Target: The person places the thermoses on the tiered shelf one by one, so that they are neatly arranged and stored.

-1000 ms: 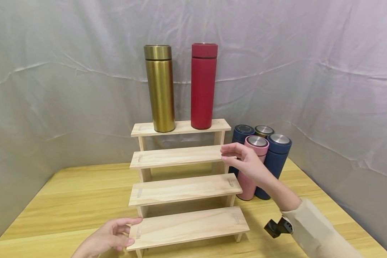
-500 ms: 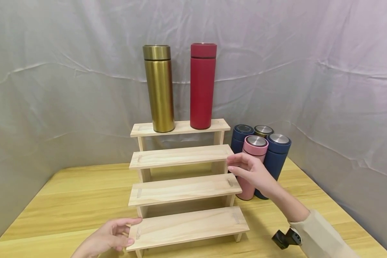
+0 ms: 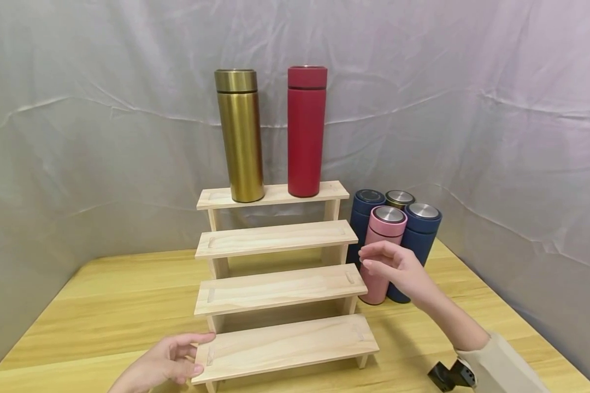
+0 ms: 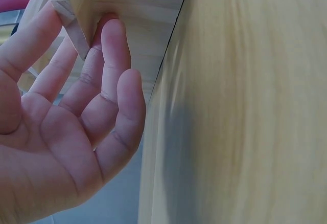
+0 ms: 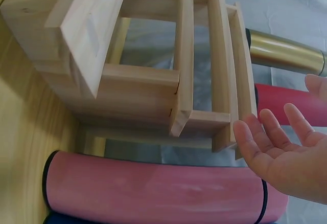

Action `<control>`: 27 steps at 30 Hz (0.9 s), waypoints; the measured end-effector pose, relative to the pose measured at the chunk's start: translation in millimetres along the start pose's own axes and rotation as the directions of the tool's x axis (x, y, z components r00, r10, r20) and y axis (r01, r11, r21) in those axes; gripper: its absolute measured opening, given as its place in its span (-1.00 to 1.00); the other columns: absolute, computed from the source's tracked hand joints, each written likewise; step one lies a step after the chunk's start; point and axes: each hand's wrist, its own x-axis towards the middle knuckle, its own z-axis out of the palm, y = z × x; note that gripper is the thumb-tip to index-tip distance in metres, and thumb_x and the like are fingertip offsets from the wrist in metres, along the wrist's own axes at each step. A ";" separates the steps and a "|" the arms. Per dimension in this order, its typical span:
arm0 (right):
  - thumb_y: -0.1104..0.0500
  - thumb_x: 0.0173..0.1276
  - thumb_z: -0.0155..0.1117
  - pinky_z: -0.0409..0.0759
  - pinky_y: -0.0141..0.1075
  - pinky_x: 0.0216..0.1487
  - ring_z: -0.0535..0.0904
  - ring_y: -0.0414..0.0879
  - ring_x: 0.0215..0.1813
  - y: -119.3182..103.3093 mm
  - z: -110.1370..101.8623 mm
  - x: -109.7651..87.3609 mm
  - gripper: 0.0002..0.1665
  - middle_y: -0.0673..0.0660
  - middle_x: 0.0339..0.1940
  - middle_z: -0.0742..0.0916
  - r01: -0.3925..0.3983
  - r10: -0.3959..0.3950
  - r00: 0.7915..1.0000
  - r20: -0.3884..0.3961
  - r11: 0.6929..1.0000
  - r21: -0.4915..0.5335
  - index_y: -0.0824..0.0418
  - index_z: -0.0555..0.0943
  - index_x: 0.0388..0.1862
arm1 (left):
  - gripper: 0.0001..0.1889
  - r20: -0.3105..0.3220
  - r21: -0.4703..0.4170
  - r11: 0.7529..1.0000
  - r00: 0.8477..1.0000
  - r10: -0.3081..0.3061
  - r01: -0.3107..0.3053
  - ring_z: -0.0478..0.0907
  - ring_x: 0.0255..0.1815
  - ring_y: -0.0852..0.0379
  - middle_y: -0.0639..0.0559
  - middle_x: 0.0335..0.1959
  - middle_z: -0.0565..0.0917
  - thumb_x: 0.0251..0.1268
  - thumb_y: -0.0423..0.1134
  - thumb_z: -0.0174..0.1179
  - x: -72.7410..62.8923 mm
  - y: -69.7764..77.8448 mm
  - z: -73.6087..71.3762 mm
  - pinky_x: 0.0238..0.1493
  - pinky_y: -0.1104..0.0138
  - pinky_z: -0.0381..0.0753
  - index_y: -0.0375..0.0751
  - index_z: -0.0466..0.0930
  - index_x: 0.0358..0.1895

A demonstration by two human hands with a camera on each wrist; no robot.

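Observation:
A four-step wooden display stand (image 3: 285, 289) stands on the table. My left hand (image 3: 162, 363) holds the left end of its lowest step, thumb at the front edge and index finger at the back; in the left wrist view, the other fingers (image 4: 130, 101) curl below the board. My right hand (image 3: 398, 270) is loosely bent and holds nothing, overlapping the pink thermos (image 3: 373, 286) in the head view. In the right wrist view the pink thermos (image 5: 153, 188) stands beside the stand. On the top step are a gold thermos (image 3: 243, 147) and a red thermos (image 3: 306, 142), both upright.
Behind the pink thermos cluster a blue thermos (image 3: 425, 232), a darker blue thermos (image 3: 361, 215) and another with a steel-topped lid (image 3: 400, 197). Grey cloth (image 3: 128, 164) hangs behind and at both sides of the wood-grain table (image 3: 103, 305).
My right hand has drawn back from the second-highest step, moving right and down to in front of the pink thermos. The left hand stays at the lowest step.

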 end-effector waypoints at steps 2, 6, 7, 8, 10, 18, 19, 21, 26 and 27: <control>0.33 0.23 0.14 0.53 -0.35 -0.19 0.57 -0.12 -0.18 1.5 -1.5 -2.0 -0.72 0.34 -0.17 0.59 -0.001 0.001 1.000 -0.006 1.000 -0.006 0.51 0.46 -0.13 | -0.47 0.007 -0.011 1.000 1.000 0.004 -0.004 0.38 -0.46 0.26 0.06 -0.36 0.43 0.18 -0.51 0.00 -0.1 -0.7 -0.3 -0.45 0.43 0.42 -0.53 0.09 0.22; 0.32 0.24 0.14 0.53 -0.36 -0.19 0.57 -0.15 -0.18 4.1 -6.0 -6.3 -0.73 0.32 -0.18 0.60 -0.003 0.003 1.000 -0.025 1.000 -0.027 0.49 0.47 -0.13 | -0.47 0.002 -0.004 1.000 1.000 0.003 -0.003 0.38 -0.45 0.25 0.05 -0.34 0.45 0.18 -0.50 -0.01 -0.8 -1.4 -0.6 -0.45 0.43 0.43 -0.53 0.09 0.22; 0.32 0.25 0.13 0.52 -0.37 -0.19 0.57 -0.14 -0.18 4.7 -7.3 -7.5 -0.73 0.29 -0.18 0.60 -0.004 0.003 1.000 -0.029 1.000 -0.028 0.48 0.47 -0.12 | -0.47 0.000 0.000 1.000 1.000 0.001 -0.001 0.38 -0.45 0.24 0.04 -0.34 0.45 0.18 -0.50 -0.01 -0.8 -1.4 -0.6 -0.45 0.43 0.43 -0.52 0.09 0.22; 0.32 0.25 0.13 0.52 -0.37 -0.19 0.56 -0.16 -0.18 5.5 -8.7 -8.6 -0.74 0.23 -0.19 0.62 -0.004 0.003 1.000 -0.031 1.000 -0.031 0.48 0.48 -0.12 | -0.47 -0.004 0.005 1.000 1.000 0.000 0.000 0.39 -0.44 0.23 0.03 -0.33 0.45 0.18 -0.50 0.00 -0.9 -1.3 -0.5 -0.45 0.43 0.44 -0.53 0.09 0.22; 0.31 0.27 0.12 0.52 -0.38 -0.18 0.56 -0.20 -0.18 7.0 -11.7 -11.2 -0.73 0.12 -0.20 0.63 -0.008 0.007 0.999 -0.032 0.999 -0.033 0.47 0.47 -0.11 | -0.47 -0.010 0.015 1.000 1.000 -0.002 0.002 0.40 -0.43 0.22 0.00 -0.32 0.46 0.18 -0.48 0.01 -0.9 -1.2 -0.4 -0.45 0.42 0.45 -0.53 0.09 0.22; 0.33 0.28 0.08 0.54 -0.37 -0.22 0.56 -0.26 -0.21 16.2 -23.4 -19.5 -0.73 -0.10 -0.23 0.62 -0.016 0.014 0.999 -0.046 0.999 -0.040 0.52 0.45 -0.11 | -0.45 -0.023 0.033 0.999 1.000 -0.010 0.011 0.42 -0.40 0.20 -0.09 -0.30 0.47 0.17 -0.45 0.06 -1.2 -0.5 -0.1 -0.44 0.41 0.46 -0.54 0.10 0.22; 0.34 0.28 0.08 0.54 -0.37 -0.23 0.56 -0.27 -0.22 17.2 -24.7 -20.3 -0.73 -0.12 -0.23 0.62 -0.020 0.018 0.999 -0.050 0.999 -0.041 0.52 0.44 -0.11 | -0.44 -0.023 0.034 0.999 1.000 -0.011 0.012 0.42 -0.40 0.20 -0.09 -0.29 0.47 0.17 -0.44 0.06 -1.3 -0.4 -0.1 -0.44 0.41 0.46 -0.54 0.11 0.22; 0.34 0.29 0.07 0.54 -0.38 -0.24 0.55 -0.28 -0.22 19.0 -27.1 -21.9 -0.73 -0.14 -0.23 0.61 -0.026 0.023 0.998 -0.056 0.999 -0.047 0.52 0.44 -0.10 | -0.45 -0.024 0.034 0.999 1.000 -0.014 0.015 0.42 -0.38 0.19 -0.09 -0.29 0.47 0.17 -0.44 0.06 -1.3 -0.4 -0.1 -0.44 0.40 0.46 -0.54 0.11 0.22; 0.34 0.29 0.06 0.54 -0.38 -0.25 0.54 -0.31 -0.20 23.0 -33.3 -25.2 -0.73 -0.16 -0.23 0.62 -0.031 0.028 0.998 -0.063 0.999 -0.044 0.55 0.42 -0.10 | -0.45 -0.024 0.022 1.000 1.000 -0.016 0.016 0.41 -0.40 0.20 -0.07 -0.30 0.48 0.18 -0.45 0.05 -1.1 -0.7 0.0 -0.45 0.41 0.45 -0.53 0.10 0.22; 0.35 0.30 0.05 0.54 -0.38 -0.25 0.54 -0.31 -0.20 23.7 -34.6 -25.8 -0.73 -0.16 -0.23 0.62 -0.028 0.026 0.998 -0.066 0.999 -0.043 0.56 0.42 -0.10 | -0.46 -0.023 0.019 1.000 1.000 -0.015 0.015 0.41 -0.40 0.20 -0.07 -0.31 0.48 0.18 -0.45 0.05 -1.0 -0.8 0.0 -0.45 0.42 0.45 -0.54 0.10 0.22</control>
